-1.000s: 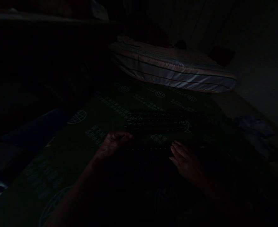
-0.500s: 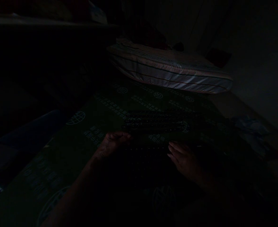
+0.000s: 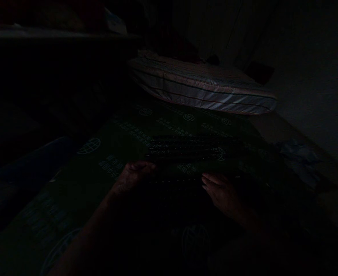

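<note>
The scene is very dark. My left hand [image 3: 133, 174] is closed, thumb and fingers pressed together at the left end of a black piece [image 3: 174, 191] with rows of small light dots. What sits in that pinch is hidden. On the right, my right hand [image 3: 219, 189] reaches across the black piece, its fingers close together around the upper dotted edge; the grip itself is lost in shadow. Just beyond both hands, several dark dotted strips [image 3: 186, 147] lie side by side. Everything rests on a green sheet [image 3: 79, 184] printed with pale lettering and globe marks.
A striped mattress [image 3: 203, 88] lies at the far end of the green sheet. A shelf [image 3: 56, 33] runs along the upper left. Crumpled pale cloth or plastic [image 3: 298, 151] lies by the wall [image 3: 315, 84] on the right. A blue object [image 3: 39, 157] stands at the left.
The whole view has shifted slightly, with the surroundings a little further left, and looks darker. Both hands keep about the same pose on the black piece.
</note>
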Demonstrator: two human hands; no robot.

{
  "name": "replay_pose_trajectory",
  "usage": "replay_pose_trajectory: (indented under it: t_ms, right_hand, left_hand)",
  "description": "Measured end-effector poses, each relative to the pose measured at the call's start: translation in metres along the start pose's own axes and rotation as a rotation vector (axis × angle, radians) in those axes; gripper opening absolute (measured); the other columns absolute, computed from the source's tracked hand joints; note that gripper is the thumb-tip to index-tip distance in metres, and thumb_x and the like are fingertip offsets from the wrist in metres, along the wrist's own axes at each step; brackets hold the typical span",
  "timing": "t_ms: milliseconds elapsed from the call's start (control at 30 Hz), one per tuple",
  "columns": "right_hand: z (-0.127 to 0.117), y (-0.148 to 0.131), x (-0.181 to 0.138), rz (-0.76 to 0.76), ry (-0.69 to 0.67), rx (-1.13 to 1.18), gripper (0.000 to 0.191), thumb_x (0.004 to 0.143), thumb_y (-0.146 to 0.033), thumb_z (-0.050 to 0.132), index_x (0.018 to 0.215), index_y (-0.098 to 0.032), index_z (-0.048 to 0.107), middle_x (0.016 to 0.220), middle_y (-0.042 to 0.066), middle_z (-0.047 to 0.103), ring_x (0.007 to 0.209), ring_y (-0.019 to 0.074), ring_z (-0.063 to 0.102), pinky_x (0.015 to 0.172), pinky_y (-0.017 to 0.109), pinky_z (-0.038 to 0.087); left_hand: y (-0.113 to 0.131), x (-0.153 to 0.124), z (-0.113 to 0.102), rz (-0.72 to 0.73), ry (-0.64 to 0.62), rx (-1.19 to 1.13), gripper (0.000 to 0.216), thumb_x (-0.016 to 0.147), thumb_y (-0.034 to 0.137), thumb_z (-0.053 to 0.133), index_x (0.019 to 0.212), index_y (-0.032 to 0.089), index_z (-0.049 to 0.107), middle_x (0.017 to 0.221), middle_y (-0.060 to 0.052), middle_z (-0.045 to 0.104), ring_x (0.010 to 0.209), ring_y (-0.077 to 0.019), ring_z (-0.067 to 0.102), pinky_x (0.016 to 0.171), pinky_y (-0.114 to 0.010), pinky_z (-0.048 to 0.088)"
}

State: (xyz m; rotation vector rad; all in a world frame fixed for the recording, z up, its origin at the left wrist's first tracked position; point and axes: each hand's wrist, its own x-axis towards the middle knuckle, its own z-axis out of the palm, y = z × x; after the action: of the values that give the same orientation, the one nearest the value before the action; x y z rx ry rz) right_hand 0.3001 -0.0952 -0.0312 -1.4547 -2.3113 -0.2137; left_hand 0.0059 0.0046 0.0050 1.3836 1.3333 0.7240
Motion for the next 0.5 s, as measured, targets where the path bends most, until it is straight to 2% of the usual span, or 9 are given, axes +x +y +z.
replay_pose_trajectory:
  t_ms: [133,300,500]
  right_hand:
    - [-0.003,0.010,0.013,0.030,-0.040,0.115,0.021,0.087,-0.014,0.048,0.090,-0.021,0.068,0.098,0.006,0.070,0.088,0.0175,0.066,0.079,0.030,0.054]
    - [-0.009,0.018,0.023,0.040,-0.179,0.250,0.016,0.084,-0.013,0.053,0.089,-0.021,0.065,0.095,0.004,0.067,0.085,0.0154,0.065,0.077,0.027,0.053]
    - [-0.008,0.023,0.026,0.059,-0.224,0.300,0.013,0.085,-0.015,0.053,0.087,-0.022,0.064,0.092,0.002,0.066,0.081,0.0144,0.063,0.075,0.027,0.051]
  left_hand:
    - [-0.004,0.003,-0.001,0.008,-0.007,-0.014,0.026,0.066,0.043,0.066,0.076,0.020,0.071,0.075,-0.003,0.073,0.067,-0.0172,0.066,0.058,-0.023,0.051]
    - [0.002,0.000,0.000,0.018,0.001,0.027,0.025,0.066,0.043,0.065,0.074,0.020,0.071,0.073,-0.004,0.073,0.067,-0.0187,0.066,0.057,-0.024,0.052]
    - [0.001,0.001,0.000,0.044,0.019,0.037,0.028,0.066,0.046,0.065,0.076,0.020,0.072,0.073,-0.005,0.073,0.067,-0.0196,0.067,0.055,-0.025,0.052]
